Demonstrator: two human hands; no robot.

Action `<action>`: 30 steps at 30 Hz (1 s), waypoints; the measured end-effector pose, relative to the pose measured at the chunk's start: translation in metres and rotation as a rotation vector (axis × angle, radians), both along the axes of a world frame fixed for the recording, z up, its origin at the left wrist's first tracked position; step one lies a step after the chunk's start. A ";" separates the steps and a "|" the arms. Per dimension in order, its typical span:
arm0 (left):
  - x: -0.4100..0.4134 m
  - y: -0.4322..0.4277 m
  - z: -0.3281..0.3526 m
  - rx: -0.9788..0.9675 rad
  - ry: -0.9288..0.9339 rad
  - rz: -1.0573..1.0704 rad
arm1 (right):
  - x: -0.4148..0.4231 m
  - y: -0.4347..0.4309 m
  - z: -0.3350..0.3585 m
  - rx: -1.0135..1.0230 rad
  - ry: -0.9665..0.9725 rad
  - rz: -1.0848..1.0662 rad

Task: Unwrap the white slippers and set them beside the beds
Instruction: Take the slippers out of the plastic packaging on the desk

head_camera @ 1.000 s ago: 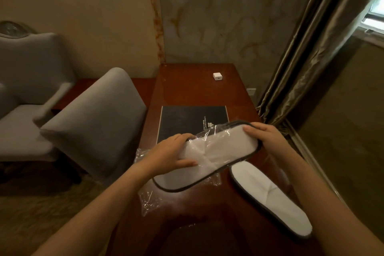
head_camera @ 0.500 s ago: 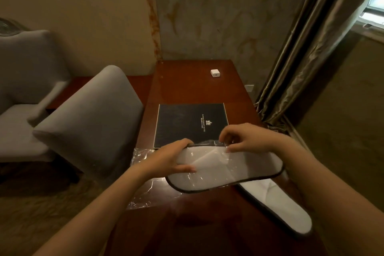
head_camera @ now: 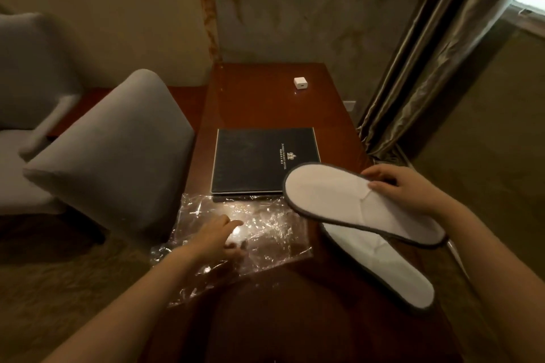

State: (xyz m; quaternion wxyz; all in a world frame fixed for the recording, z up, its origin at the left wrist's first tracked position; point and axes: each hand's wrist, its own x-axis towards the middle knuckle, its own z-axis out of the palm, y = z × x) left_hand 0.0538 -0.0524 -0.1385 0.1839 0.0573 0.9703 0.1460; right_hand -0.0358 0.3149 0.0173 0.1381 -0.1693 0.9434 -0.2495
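White slippers (head_camera: 339,200) edged dark grey, a black folder (head_camera: 250,162), reddish-brown desk (head_camera: 259,97), grey chair (head_camera: 112,150).
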 end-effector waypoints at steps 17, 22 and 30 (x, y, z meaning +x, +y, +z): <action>0.004 0.174 0.040 1.367 -0.160 0.808 | 0.061 -0.057 -0.112 -0.520 -0.083 -0.538; -0.001 0.188 0.026 1.476 -0.030 0.997 | 0.068 -0.052 -0.129 -0.502 -0.215 -0.477; 0.000 0.167 0.005 1.444 -0.070 0.959 | 0.034 0.030 -0.168 0.409 -0.229 -0.372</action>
